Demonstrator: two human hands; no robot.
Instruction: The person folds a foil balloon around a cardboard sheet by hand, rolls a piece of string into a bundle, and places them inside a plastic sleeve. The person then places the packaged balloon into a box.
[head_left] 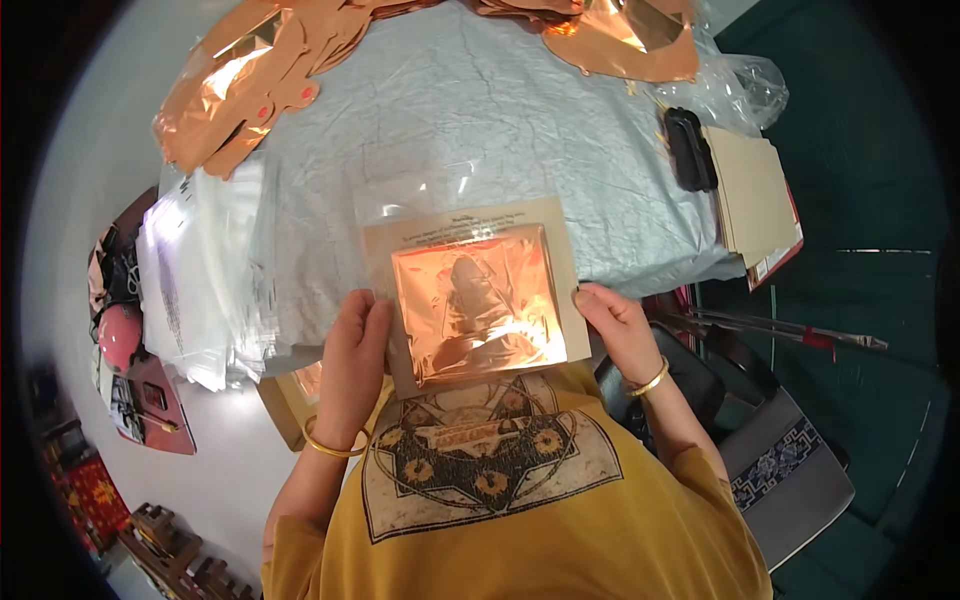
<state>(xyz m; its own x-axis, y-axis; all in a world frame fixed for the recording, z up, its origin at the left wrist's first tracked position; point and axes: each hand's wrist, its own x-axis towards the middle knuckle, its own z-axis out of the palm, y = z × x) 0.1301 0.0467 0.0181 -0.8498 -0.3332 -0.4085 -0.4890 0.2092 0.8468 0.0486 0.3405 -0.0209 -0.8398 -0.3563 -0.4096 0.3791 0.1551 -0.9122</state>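
A clear plastic bag [376,240] hangs upright before my chest, at the near edge of the table. Inside it lie a tan card [575,330] and a folded sheet of shiny copper-coloured foil [480,310]. My left hand [357,335] is closed on the bag's left edge, thumb toward me. At the right edge, my right hand [620,325] pinches the bag between thumb and fingers. The bag's top part, above the card, stands out flat and see-through. Dark print runs along the card's upper part.
A stack of clear bags [205,270] overhangs the table's left edge. Copper-coloured foil pieces [245,75] lie along the far side of the grey-covered table [450,110]. Tan cards [750,190] and a black case [690,150] sit right. Below are an open box [285,410] and a chair [790,490].
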